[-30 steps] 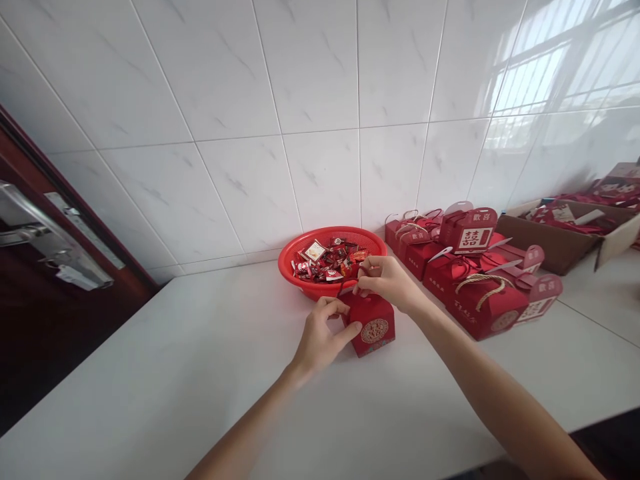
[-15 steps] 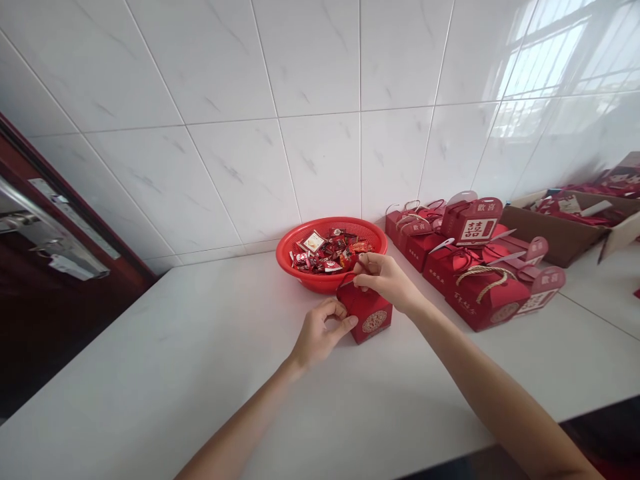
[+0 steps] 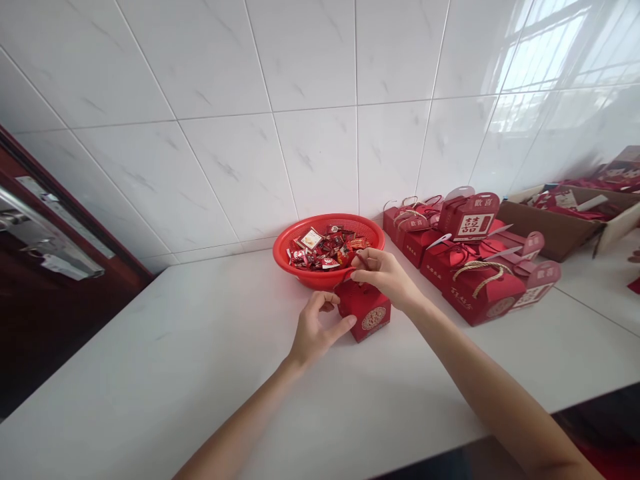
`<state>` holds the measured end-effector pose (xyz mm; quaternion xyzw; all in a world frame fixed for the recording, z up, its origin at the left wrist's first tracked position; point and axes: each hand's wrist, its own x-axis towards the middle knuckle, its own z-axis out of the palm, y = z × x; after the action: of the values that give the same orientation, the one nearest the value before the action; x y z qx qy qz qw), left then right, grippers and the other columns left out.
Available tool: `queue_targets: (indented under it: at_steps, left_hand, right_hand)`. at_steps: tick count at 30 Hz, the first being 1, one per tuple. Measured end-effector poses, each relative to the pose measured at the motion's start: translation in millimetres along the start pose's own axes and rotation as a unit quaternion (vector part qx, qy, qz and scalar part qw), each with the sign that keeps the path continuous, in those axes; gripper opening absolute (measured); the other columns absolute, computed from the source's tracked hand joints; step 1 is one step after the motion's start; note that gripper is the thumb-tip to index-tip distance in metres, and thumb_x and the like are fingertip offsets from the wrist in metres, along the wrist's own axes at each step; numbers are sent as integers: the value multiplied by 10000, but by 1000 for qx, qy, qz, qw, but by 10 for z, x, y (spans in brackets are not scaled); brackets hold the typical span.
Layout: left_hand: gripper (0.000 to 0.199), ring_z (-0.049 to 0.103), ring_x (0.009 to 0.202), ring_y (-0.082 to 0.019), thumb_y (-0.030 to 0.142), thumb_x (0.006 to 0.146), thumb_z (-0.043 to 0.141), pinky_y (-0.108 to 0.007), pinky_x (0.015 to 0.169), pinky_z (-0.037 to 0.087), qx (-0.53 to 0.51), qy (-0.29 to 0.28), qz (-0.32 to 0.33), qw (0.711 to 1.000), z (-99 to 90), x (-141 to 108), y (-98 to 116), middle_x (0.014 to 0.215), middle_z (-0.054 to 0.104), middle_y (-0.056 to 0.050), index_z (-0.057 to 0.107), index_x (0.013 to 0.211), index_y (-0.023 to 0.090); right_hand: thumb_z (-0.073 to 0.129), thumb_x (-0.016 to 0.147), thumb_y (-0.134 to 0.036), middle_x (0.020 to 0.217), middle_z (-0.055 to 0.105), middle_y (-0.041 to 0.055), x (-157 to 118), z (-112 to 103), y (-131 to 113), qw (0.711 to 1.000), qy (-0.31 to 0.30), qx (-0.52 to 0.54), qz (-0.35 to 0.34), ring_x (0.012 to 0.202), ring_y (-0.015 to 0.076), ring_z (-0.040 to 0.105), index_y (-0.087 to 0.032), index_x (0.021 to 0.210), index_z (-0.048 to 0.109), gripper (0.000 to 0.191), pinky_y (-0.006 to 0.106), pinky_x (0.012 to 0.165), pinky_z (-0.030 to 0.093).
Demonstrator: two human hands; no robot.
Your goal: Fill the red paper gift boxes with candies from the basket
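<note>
Door (image 3: 55, 293) of dark red colour, with a metal handle plate (image 3: 70, 250), stands at the left end of the white desk (image 3: 150, 373). Behind the desk I see the wall of pale tiles (image 3: 215, 160). Next comes the red plastic basket (image 3: 283, 263), near this wall, which holds many small wrapped sweets (image 3: 330, 252). In front of it, my left hand (image 3: 313, 333) has the fingers curled at the left side of the small red box (image 3: 373, 317) and the thumb on its front, so one corner is between them. This box sits upright on the desk, with a round gold pattern on its front. Above its top, my right hand (image 3: 390, 277) has thumb and forefinger pressed together, pinching the dark red cord (image 3: 347, 274). To the right, the group of red gift boxes (image 3: 483, 297) stands close together, several with cord handles, and one box (image 3: 470, 219) lies on top of others. Behind them is the open cardboard carton (image 3: 555, 233) with red things inside. At the far right edge, another person's hand (image 3: 635, 257) shows only partly.
</note>
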<state>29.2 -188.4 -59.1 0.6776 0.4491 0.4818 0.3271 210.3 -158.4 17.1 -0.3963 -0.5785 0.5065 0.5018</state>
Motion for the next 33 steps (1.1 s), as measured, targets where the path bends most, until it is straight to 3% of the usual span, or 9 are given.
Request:
queue_targets:
  at_steps: [4,8,10,12,14,16,22,25,33]
  left_hand:
    - [312,571,894,-194,380,708,796,-352,861,507,57,40,59,996,57,-45,-15,966,594,-35,628,910,213]
    - [316,594,998,-223,398,755,757,-387,910,518,72,50,69,994,79,-65,-41,1103,580,-69,652,993,219]
    - [367,600,1064,-235,419,795,719,-407,952,513,69,44,54,995,77,-63,-67,1215,555,-88,652,1102,230]
    - [428,589,1142,-250,441,832,680,-427,996,497,62,31,41,997,73,-57,-95,1300,533,-99,621,1205,240]
    - [462,563,1217,-269,452,856,655,-445,1028,478,53,16,40,998,75,-54,-120,1347,529,-103,587,1266,249]
    - [467,555,1238,-277,446,870,646,-458,1036,470,43,7,47,998,84,-55,-132,1348,547,-101,562,1290,259]
    - [671,536,1276,-291,463,827,716,-494,1071,439,1,32,32,999,150,-84,-73,1401,526,-115,437,1403,261]
    - [743,482,1339,-310,487,781,763,-500,1107,411,-4,18,22,1000,189,-100,-3,1432,500,-121,442,1409,254]
    - [388,587,1190,-282,353,768,731,-445,1036,490,-45,6,15,999,210,-75,12,1261,562,-93,645,1122,222]
  right_hand:
    - [718,597,-236,701,527,-46,-2,-20,24,999,-17,-29,-11,668,119,478,-183,774,533,262,253,619,390]
    - [617,619,-115,651,476,-64,-2,-46,7,980,-27,-192,-41,603,115,428,-197,779,519,205,243,565,329]
    - [569,633,-56,630,480,-60,-5,-44,-39,942,-8,-331,-56,583,121,419,-204,780,506,218,246,557,294]
    - [543,685,-43,644,519,-37,-6,-33,-97,886,27,-458,-67,590,131,422,-206,778,494,194,257,557,266]
    - [522,756,-73,661,542,-15,0,-24,-153,839,59,-536,-70,593,138,411,-207,753,475,143,270,547,238]
    - [523,795,-122,646,530,-10,7,-26,-198,820,71,-563,-70,581,138,388,-210,705,435,153,276,535,223]
    - [545,836,-217,560,464,-37,-29,-33,-293,847,56,-526,-58,544,122,344,-215,625,337,297,269,527,245]
    - [558,834,-222,556,473,-37,-71,15,-316,855,33,-515,-51,531,116,351,-212,607,353,306,273,517,240]
    - [522,868,-207,630,580,-6,-94,103,-268,880,-29,-472,-38,566,123,483,-206,618,400,278,265,544,284]
